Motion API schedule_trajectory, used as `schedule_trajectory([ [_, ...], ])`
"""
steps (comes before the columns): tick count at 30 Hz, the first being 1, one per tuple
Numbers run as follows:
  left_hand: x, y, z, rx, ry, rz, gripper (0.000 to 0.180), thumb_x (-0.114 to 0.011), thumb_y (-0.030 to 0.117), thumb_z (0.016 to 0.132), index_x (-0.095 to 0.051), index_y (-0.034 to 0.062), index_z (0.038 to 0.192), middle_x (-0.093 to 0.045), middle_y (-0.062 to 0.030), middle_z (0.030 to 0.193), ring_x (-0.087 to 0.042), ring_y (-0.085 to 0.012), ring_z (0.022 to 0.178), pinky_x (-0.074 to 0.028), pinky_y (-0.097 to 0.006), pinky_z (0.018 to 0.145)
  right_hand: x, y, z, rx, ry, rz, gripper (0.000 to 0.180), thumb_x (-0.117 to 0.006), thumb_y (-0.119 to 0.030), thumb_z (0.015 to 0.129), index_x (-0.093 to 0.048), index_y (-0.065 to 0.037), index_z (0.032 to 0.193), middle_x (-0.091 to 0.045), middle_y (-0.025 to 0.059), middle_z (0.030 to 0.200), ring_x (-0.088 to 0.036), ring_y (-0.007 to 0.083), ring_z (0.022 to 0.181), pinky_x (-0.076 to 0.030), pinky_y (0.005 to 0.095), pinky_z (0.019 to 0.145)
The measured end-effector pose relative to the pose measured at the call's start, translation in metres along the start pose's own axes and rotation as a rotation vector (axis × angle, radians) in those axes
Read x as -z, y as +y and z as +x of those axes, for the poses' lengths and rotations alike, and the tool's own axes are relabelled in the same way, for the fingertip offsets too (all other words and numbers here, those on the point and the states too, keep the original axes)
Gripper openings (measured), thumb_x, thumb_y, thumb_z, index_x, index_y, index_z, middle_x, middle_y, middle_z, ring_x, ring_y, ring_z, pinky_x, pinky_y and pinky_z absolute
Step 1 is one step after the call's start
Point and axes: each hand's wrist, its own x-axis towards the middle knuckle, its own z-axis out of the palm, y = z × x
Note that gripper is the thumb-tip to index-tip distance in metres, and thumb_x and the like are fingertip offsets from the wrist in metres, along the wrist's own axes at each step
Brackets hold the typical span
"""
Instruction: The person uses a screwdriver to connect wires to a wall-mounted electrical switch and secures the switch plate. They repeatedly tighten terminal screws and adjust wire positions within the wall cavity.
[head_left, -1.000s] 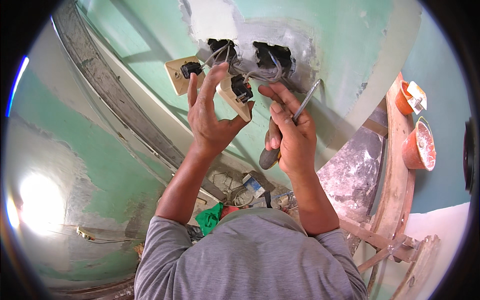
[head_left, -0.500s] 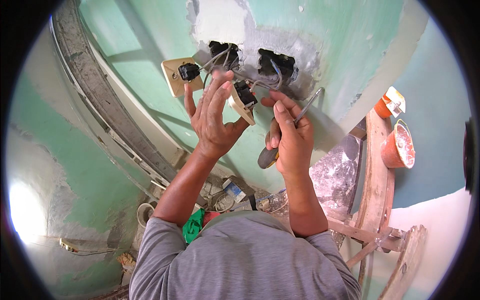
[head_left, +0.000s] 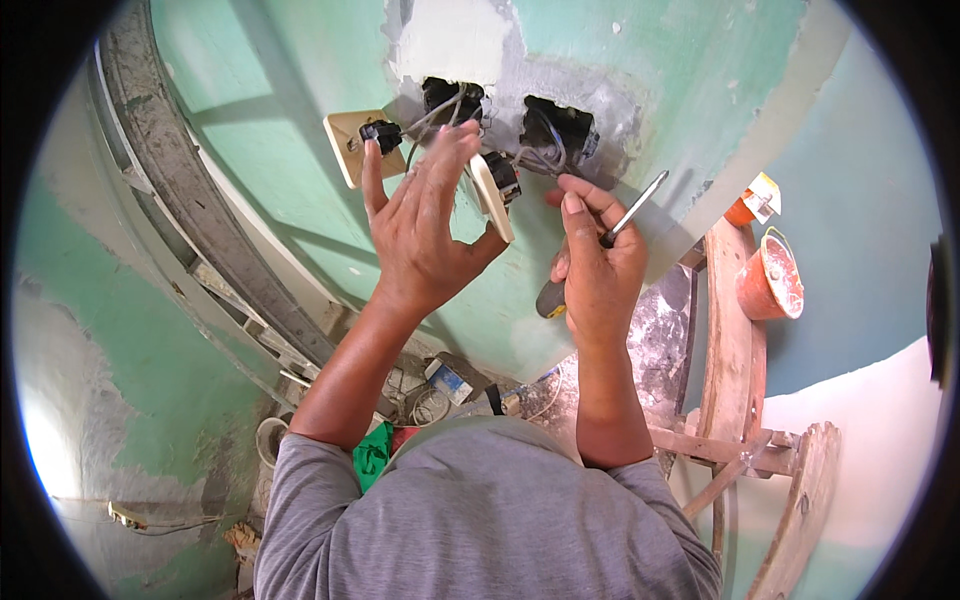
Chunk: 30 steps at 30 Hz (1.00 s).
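Note:
My left hand [head_left: 420, 232] holds a cream electrical faceplate [head_left: 490, 202], its thumb at the lower end and its fingers stretched up behind the plate. The plate stands nearly edge-on, and the black module [head_left: 503, 178] on its back faces right, with grey wires running from it. In my right hand [head_left: 605, 262] lies a screwdriver [head_left: 640, 205], shaft pointing up and right, dark handle under the palm. My right thumb and forefinger come together near the wires; whether they pinch one I cannot tell. A second cream faceplate [head_left: 350, 160] hangs by its wires to the left.
Two rough openings, the left hole [head_left: 450, 98] and the right hole [head_left: 556, 132], sit in the green wall with wires coming out. To the right, an orange bucket [head_left: 770, 280] stands on a wooden plank [head_left: 730, 340]. Below lie a blue-and-white box [head_left: 448, 382] and a green bag [head_left: 373, 455].
The faceplate has turned more edge-on in my left hand. My right hand has shifted slightly right, and the screwdriver's tip has swung to the right. The whole view has moved a little.

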Motion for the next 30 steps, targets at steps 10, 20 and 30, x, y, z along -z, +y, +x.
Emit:
schedule_trajectory([
  [10, 0.007, -0.01, 0.005, 0.03, -0.082, -0.114, 0.09, -0.093, 0.021, 0.067, -0.051, 0.0158, 0.147, -0.068, -0.0042, 0.142, -0.065, -0.0237, 0.131, -0.016, -0.055, 0.129, -0.001, -0.014, 0.028, 0.532, -0.024, -0.626, 0.015, -0.068, -0.007, 0.096, -0.078, -0.004, 0.106, -0.075, 0.013, 0.094, -0.073, 0.0292, 0.085, -0.056, 0.037, 0.078],
  [20, -0.011, -0.017, -0.011, -0.008, 0.038, -0.105, 0.093, -0.095, 0.018, 0.065, -0.048, 0.0182, 0.147, -0.068, -0.0018, 0.142, -0.059, -0.0222, 0.139, -0.012, -0.053, 0.13, 0.004, -0.031, 0.037, 0.567, -0.15, -0.912, 0.015, -0.067, -0.012, 0.099, -0.076, -0.005, 0.108, -0.073, 0.0118, 0.097, -0.07, 0.0338, 0.085, -0.055, 0.0419, 0.074],
  [30, -0.015, -0.018, -0.012, -0.028, 0.096, -0.125, 0.093, -0.096, 0.017, 0.06, -0.055, 0.0187, 0.143, -0.07, -0.0014, 0.14, -0.064, -0.0234, 0.134, -0.01, -0.053, 0.13, 0.009, -0.02, 0.042, 0.752, -0.073, -1.071, 0.024, -0.066, -0.006, 0.094, -0.073, -0.01, 0.116, -0.072, 0.0085, 0.107, -0.072, 0.0324, 0.094, -0.058, 0.0427, 0.079],
])
